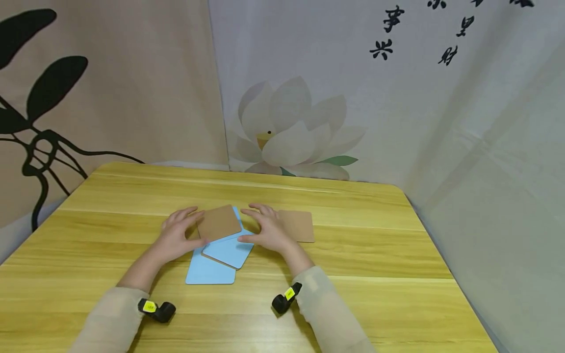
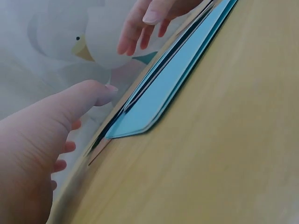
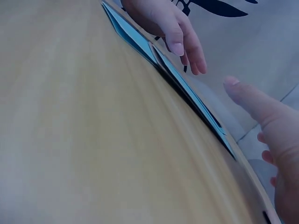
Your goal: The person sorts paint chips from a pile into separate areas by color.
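Note:
A loose pile of overlapping rounded cards lies mid-table. On top shows a brown card (image 1: 219,223), over a tilted blue card (image 1: 229,251) and another blue card (image 1: 207,270) nearer the front. My left hand (image 1: 176,239) is at the pile's left side, its fingertips right at the brown card's left edge, thumb and fingers spread apart. At the right side my right hand (image 1: 270,232) hovers with spread, relaxed fingers, its thumb overlapping the tilted blue card in the head view. In the left wrist view, a gap shows between the left thumb (image 2: 96,92) and the cards.
A separate brown card (image 1: 298,226) lies just right of the right hand, partly behind it. The wooden table (image 1: 375,304) ends at a rounded back edge, with printed curtains (image 1: 485,147) behind it. Small black cameras (image 1: 162,312) sit on both wrists.

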### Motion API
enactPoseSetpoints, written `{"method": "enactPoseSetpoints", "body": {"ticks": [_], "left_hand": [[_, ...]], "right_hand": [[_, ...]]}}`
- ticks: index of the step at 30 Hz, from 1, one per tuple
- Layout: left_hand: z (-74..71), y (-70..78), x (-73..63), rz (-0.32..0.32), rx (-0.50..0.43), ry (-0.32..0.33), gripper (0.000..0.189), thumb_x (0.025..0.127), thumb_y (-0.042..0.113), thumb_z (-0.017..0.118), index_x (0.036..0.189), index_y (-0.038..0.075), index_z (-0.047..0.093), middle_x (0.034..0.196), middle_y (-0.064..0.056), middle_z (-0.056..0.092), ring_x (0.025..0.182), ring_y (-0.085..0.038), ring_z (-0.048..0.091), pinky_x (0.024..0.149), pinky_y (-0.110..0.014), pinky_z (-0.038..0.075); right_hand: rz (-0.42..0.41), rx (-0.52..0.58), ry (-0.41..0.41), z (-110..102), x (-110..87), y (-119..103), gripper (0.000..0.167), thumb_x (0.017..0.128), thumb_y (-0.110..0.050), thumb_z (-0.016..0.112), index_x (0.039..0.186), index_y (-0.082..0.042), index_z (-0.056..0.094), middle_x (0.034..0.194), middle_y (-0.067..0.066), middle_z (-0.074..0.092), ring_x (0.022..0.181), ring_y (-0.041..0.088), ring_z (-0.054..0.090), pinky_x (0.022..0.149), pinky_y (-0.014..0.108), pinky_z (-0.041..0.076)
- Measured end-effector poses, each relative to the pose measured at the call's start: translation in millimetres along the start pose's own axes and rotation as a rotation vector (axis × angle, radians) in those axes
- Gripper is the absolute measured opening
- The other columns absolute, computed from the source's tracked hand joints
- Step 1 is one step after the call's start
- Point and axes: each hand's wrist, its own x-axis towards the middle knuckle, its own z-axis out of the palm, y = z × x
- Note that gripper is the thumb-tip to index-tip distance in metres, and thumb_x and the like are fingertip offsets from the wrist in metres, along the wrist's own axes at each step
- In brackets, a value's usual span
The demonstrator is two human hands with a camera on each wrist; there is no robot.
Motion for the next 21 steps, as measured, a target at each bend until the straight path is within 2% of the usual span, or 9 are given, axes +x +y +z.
{"method": "enactPoseSetpoints", "body": {"ticks": [9,21], "left_hand": [[-1.6,-2.8,-0.4,-0.069,0.003,-0.036,0.085,0.080,0.046,0.073,0.144,-0.001,0.040,0.147,-0.028,0.028,0.132,-0.053,0.017,0.099,-0.070,0.007],[1.2,-7.2,-0.3,-0.067,0.056,-0.056,0.091,0.079,0.052,0.072,0.144,-0.003,0.039,0.147,-0.029,0.028,0.131,-0.052,0.019,0.100,-0.068,0.008]], "right_hand": [[-0.016,0.012,-0.047,11,14.2,-2,0.078,0.080,-0.050,0.073,0.146,-0.021,0.043,0.152,0.006,0.030,0.140,0.028,0.020,0.110,0.049,0.014],[0.022,-0.033,-0.116,17,25.5,-8,0.078,0.081,-0.055,0.070,0.146,-0.024,0.042,0.155,0.005,0.026,0.141,0.028,0.018,0.111,0.048,0.012]]}}
